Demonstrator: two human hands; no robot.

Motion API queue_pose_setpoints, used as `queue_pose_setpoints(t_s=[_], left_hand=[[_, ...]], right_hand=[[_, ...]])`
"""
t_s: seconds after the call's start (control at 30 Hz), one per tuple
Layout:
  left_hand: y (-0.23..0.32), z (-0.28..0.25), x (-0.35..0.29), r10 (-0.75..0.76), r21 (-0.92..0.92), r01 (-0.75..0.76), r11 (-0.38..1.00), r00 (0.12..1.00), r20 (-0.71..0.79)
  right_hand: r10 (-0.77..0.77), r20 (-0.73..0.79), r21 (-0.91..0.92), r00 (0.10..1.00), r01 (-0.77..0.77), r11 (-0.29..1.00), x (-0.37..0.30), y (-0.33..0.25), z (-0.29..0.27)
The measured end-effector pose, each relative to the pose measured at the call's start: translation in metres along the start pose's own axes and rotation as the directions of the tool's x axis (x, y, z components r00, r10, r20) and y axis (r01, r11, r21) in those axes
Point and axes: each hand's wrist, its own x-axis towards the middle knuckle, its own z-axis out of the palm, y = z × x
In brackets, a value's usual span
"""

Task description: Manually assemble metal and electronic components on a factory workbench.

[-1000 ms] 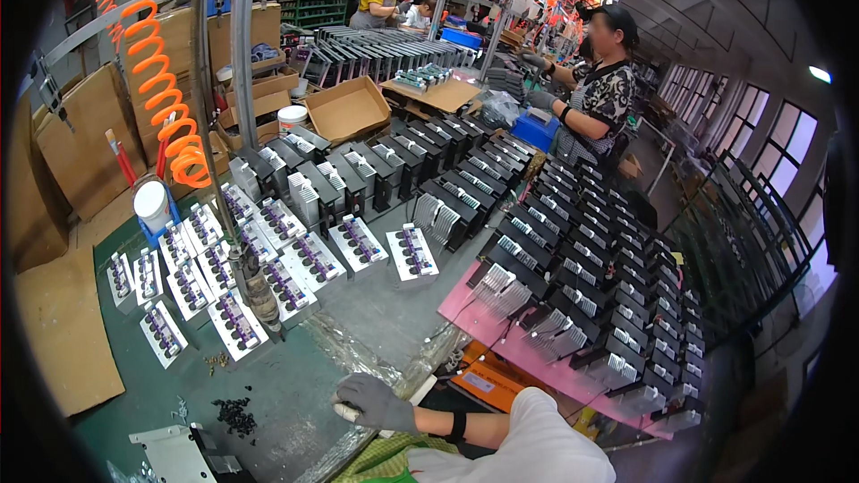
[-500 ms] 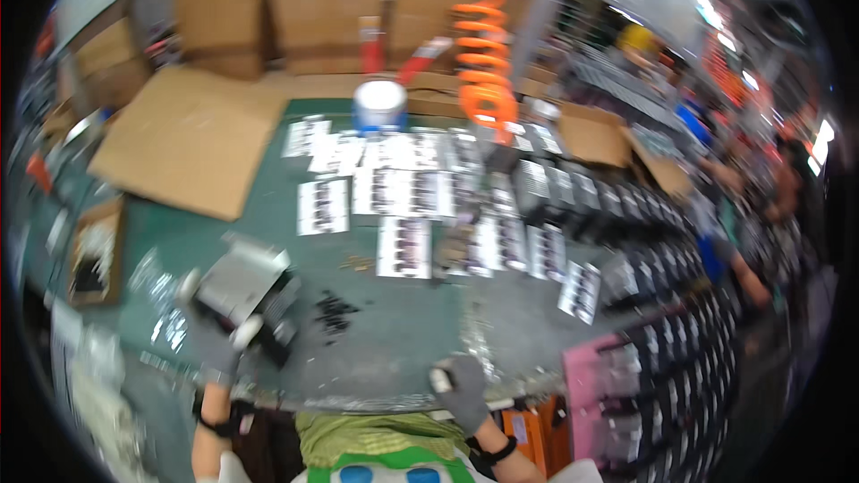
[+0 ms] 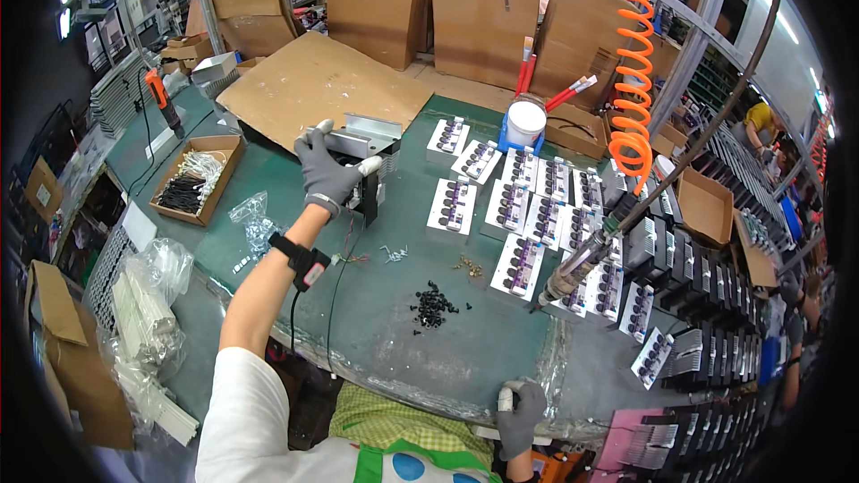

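Note:
My left hand [image 3: 329, 165], in a grey glove with white-covered fingertips, is stretched out over the left part of the bench. It grips a metal housing [image 3: 374, 130] with a silver bent top and dark sides, beside the large cardboard sheet [image 3: 331, 80]. Thin wires [image 3: 351, 258] lie near my left wrist. At the bench's front edge my right hand [image 3: 522, 411], also gloved, has its fingers curled in; anything inside them is hidden. A pile of small black screws [image 3: 434, 307] lies between my hands, with silver screws [image 3: 394, 254] and brass-coloured pieces [image 3: 467, 266] farther back.
White cards with dark round parts [image 3: 517, 266] cover the middle right. A hanging power screwdriver [image 3: 573, 273] crosses over them, near a coiled orange hose [image 3: 633, 80]. Black finned units [image 3: 684, 277] stand in rows at right. A box of cable ties [image 3: 199, 181] sits at left.
My left hand has carried the housing away from me, toward the cardboard sheet. The view has turned left and sharpened. My right hand stays curled at the front edge.

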Motion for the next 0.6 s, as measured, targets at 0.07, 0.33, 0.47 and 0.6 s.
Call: queue_pose_setpoints(t_s=[0.07,0.33,0.47,0.6], left_hand=[[0.0,0.0,0.006,-0.044,-0.012,0.045,0.999,0.998,0.037],[-0.001,-0.031,-0.005,-0.116,-0.268,0.14,0.953,0.988,0.102],[0.019,-0.072,-0.031,0.307,-0.267,-0.267,0.926,0.944,0.121],[0.032,-0.1,-0.053,0.435,-0.26,-0.386,0.885,0.885,0.165]], right_hand=[[0.014,0.015,0.004,1.0,-0.014,1.0,0.001,-0.001,0.0],[0.015,0.013,-0.033,1.0,-0.014,0.999,0.001,-0.001,-0.001],[0.007,0.003,-0.013,1.0,-0.007,1.0,0.003,-0.004,-0.002],[-0.047,0.047,0.051,0.998,0.045,0.998,0.021,-0.028,-0.005]])
